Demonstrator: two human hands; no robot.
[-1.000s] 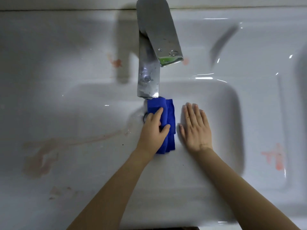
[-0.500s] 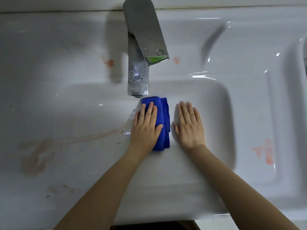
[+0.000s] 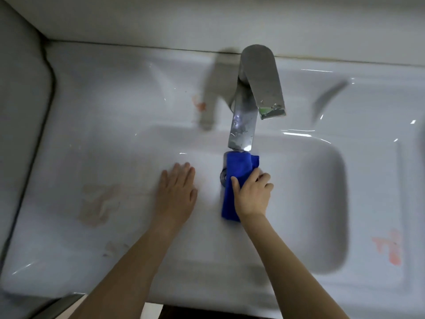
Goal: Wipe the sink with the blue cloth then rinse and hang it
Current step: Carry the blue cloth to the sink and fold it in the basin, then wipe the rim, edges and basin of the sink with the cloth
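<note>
- A white sink (image 3: 317, 203) fills the view, with reddish stains (image 3: 388, 248) near its right edge.
- The folded blue cloth (image 3: 239, 168) lies mid-basin, partly over the drain (image 3: 222, 177), below the metal faucet (image 3: 243, 120).
- The right hand (image 3: 251, 195) grips it with curled fingers.
- The left hand (image 3: 177, 192) lies flat on the basin floor toward the left edge, fingers straight, holding nothing.

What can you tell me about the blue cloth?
The blue cloth is bright blue, soft-looking and folded into a long strip. It is in the white sink basin, its far end just under the faucet spout, partly covering the drain. The right hand grips its middle, thumb on top.
</note>
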